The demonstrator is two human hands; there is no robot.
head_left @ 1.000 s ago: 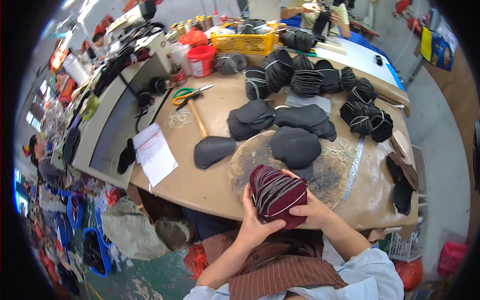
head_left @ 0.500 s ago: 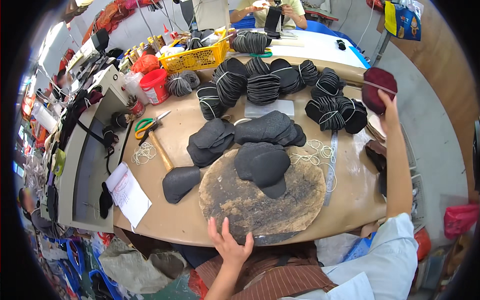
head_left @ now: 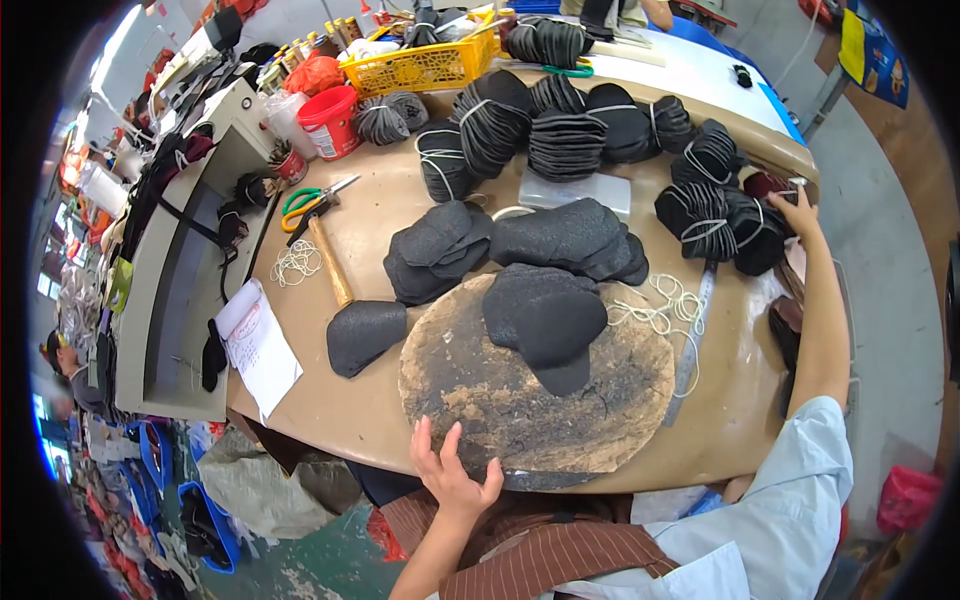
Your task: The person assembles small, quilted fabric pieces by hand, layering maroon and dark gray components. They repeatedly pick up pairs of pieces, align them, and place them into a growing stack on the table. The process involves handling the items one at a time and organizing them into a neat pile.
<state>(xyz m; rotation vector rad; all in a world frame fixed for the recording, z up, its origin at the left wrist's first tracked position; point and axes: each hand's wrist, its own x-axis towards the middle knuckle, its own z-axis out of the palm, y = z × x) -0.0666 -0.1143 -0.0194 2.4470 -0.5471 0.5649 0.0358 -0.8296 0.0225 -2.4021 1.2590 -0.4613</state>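
My left hand (head_left: 455,472) rests at the near edge of a worn round wooden block (head_left: 455,385), fingers spread and holding nothing. Stacked dark grey curved pads (head_left: 550,325) lie on the block. More loose pads (head_left: 437,250) lie just behind it. At the far right, the fingers of my right hand (head_left: 797,214) are bent round something small and pale at their tips, which I cannot make out. Beside them a dark red bundle (head_left: 762,184) is partly hidden behind tied black bundles (head_left: 707,222).
A wooden-handled hammer (head_left: 331,262), scissors (head_left: 312,208), loose cord (head_left: 296,262) and a written sheet (head_left: 262,350) lie on the left. Several tied bundles (head_left: 568,145) line the back. Behind them stand a red bucket (head_left: 330,122) and a yellow basket (head_left: 420,72). A ruler (head_left: 692,340) lies right of the block.
My right hand has come down with the dark red bundle, which now sits low behind the black bundles. My left hand stays at the block's edge. The view has shifted slightly.
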